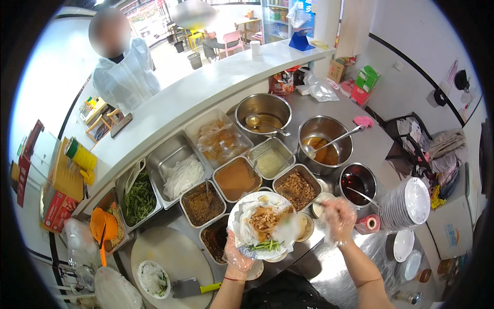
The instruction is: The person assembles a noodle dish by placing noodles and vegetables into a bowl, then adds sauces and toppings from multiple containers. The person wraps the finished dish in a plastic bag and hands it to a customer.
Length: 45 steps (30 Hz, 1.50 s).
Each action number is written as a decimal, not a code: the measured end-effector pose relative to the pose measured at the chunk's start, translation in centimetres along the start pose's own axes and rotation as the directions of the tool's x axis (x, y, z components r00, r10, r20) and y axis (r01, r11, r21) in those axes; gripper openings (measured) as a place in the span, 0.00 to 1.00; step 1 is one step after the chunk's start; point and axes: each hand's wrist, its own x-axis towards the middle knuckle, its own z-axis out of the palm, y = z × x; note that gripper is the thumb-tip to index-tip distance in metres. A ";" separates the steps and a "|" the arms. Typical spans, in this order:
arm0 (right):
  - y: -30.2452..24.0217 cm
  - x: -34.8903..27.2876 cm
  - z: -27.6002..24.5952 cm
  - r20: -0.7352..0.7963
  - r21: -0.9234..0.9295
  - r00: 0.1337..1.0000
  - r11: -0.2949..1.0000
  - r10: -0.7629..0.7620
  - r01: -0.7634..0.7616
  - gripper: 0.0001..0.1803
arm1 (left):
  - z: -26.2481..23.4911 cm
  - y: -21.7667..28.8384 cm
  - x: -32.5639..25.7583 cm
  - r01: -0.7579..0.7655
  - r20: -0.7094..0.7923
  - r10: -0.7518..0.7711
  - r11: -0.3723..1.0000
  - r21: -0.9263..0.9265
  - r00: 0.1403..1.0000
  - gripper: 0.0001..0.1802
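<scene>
My left hand, in a thin clear glove, holds a white bowl lined with a plastic bag from below. Inside are pale noodles, brown topping and green stems. My right hand, also gloved, is closed on a spoon handle just right of the bowl, above a small round sauce cup. A steel tray of brown crumbled topping lies right behind the bowl.
Steel trays hold greens, white noodles, brown sauce and dark paste. Steel pots with ladles stand behind. A plate stack is at right. A round board with a scraper is at left. A person in white stands beyond the counter.
</scene>
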 end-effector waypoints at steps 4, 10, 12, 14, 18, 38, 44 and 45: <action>6.3 0.6 2.0 0.021 -0.087 0.998 0.995 0.052 -0.050 0.09 | -0.9 0.8 -1.2 -0.026 -0.021 0.026 0.999 -0.028 0.999 0.34; 9.7 -0.4 2.7 -0.003 -0.519 0.981 0.839 0.192 -0.165 0.25 | -2.7 3.7 -4.5 -0.215 -0.016 0.215 0.977 -0.004 0.976 0.36; 10.9 -0.7 0.8 -0.027 -0.503 0.997 0.861 0.077 -0.081 0.21 | -3.6 4.6 -5.7 -0.267 0.007 0.267 0.964 0.000 0.964 0.36; 11.1 -2.1 -0.4 -0.035 -0.334 0.944 0.887 0.327 -0.320 0.16 | -3.7 5.5 -7.6 -0.279 -0.069 0.276 0.959 -0.039 0.959 0.37; 8.9 -6.6 0.6 -0.142 -0.418 0.956 0.860 0.255 -0.292 0.13 | -4.8 6.2 -9.8 -0.488 -0.027 0.491 0.869 0.081 0.870 0.38; -2.5 4.1 30.9 0.576 0.018 0.813 0.995 -0.088 0.095 0.16 | -12.0 9.3 -15.3 -0.619 -0.250 0.586 0.781 -0.077 0.771 0.40; -1.2 7.5 38.4 0.714 -0.223 0.699 0.961 0.047 0.163 0.14 | -11.8 10.4 -15.5 -0.636 -0.291 0.591 0.766 -0.087 0.752 0.39; -0.3 6.8 38.5 0.752 -0.148 0.657 0.984 0.047 0.099 0.15 | -12.5 10.8 -15.2 -0.652 -0.267 0.619 0.757 -0.048 0.739 0.39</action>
